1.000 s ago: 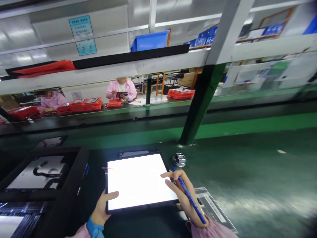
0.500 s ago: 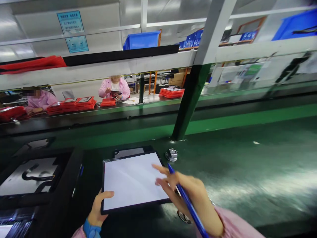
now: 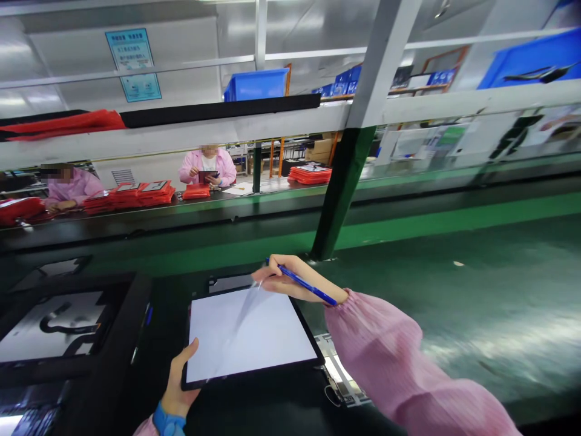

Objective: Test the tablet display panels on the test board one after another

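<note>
A flat panel (image 3: 254, 333) with a bright white face and black border is tilted above the dark bench. My left hand (image 3: 179, 378) grips its lower left edge, thumb on the front. Over the panel's top edge, my right hand (image 3: 285, 275) is closed, with a blue pen (image 3: 306, 284) lodged between its fingers. Its fingertips pinch something thin and clear, perhaps film, which trails blurred over the white face. Behind the panel lies another dark-framed piece (image 3: 233, 283).
Black trays with a metal-backed panel (image 3: 59, 324) stand at left. A metallic flat part (image 3: 340, 372) lies under my right sleeve. A green post (image 3: 342, 194) rises beyond the bench. Two people in pink sit across, beside red stacks (image 3: 154, 192).
My right hand has moved up and left to the panel's top edge, its fingers now closed on something thin and clear. The round metal object is now hidden and the flat metallic part shows.
</note>
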Action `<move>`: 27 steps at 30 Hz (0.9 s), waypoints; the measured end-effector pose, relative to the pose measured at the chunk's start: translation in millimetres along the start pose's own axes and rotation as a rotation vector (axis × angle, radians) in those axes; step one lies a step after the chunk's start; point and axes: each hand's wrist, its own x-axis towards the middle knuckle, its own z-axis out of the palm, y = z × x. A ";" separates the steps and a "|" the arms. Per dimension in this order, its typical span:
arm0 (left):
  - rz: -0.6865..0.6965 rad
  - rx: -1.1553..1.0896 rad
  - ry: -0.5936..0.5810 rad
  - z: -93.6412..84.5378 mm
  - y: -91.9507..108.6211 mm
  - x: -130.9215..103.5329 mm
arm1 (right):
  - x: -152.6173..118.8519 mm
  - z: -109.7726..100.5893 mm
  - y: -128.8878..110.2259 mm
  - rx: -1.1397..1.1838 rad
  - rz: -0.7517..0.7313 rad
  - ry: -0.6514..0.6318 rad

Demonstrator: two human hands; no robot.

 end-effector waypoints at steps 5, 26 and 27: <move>-0.214 -0.230 0.023 17.2 15.1 -9.1 | -24.1 -1.0 29.7 -0.012 0.060 0.203; -0.481 -0.461 0.028 41.8 24.5 -10.5 | -50.0 28.4 129.8 0.111 -0.024 1.034; -0.470 -0.434 0.060 42.2 23.4 -10.1 | -50.7 28.0 130.5 0.110 -0.025 1.058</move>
